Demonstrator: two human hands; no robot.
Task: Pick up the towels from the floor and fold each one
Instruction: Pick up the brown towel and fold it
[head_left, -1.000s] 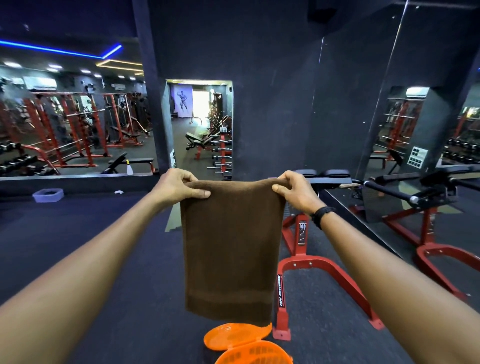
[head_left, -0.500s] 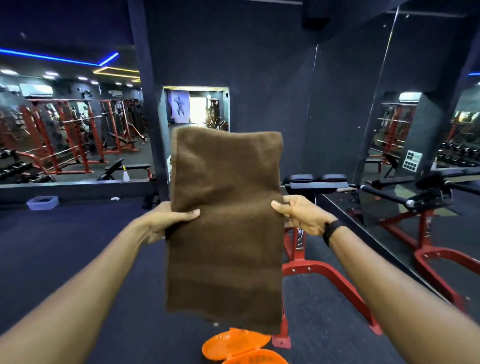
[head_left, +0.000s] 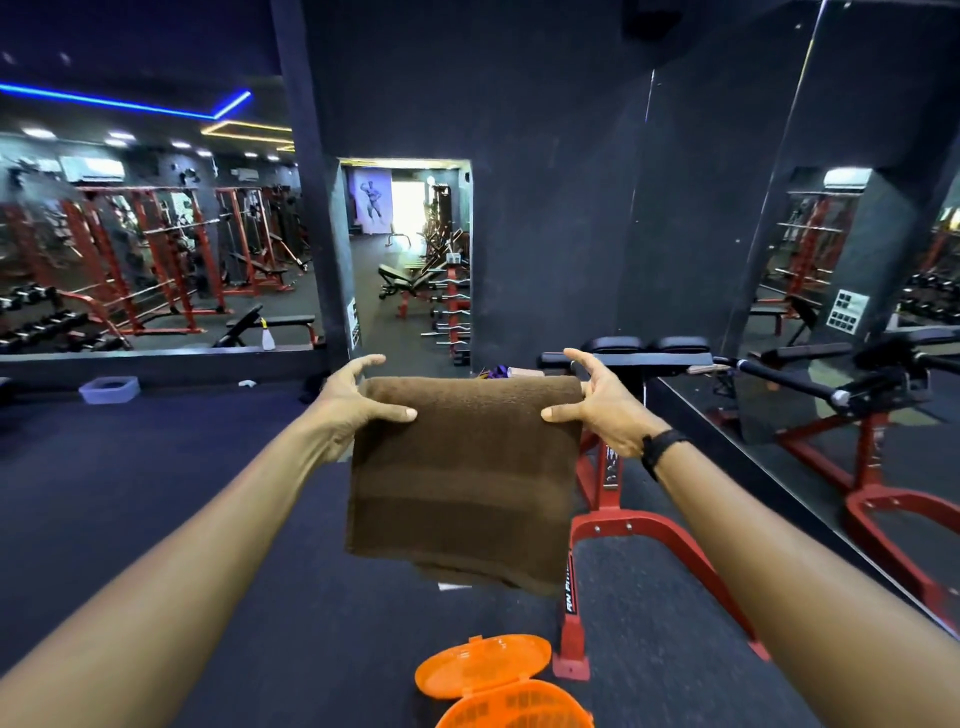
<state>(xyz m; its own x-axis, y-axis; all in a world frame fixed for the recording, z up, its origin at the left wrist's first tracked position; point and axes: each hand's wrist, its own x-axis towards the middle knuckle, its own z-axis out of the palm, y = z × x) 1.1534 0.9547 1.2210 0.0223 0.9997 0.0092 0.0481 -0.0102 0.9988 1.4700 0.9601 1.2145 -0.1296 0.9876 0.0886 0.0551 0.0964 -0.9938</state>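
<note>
Flipped over since half a second ago: upper half of the thick brown terry towel (head_left: 464, 478) now down, folded double, fold along the top. Held up in mid-air, above the dark gym floor (head_left: 156, 519). Left hand (head_left: 353, 402) and right hand (head_left: 602, 410) pinching the top corners, thumbs in front, fingers spread behind. Below, near the bottom edge, an orange slotted plastic basket with hinged lid (head_left: 498, 686); beside it, a red steel bench frame (head_left: 623, 535).

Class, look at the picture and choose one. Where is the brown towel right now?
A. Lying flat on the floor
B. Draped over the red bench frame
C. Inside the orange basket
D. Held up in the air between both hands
D: the towel hangs clear of the floor, with the left hand at one top corner and the right hand at the other.
</note>
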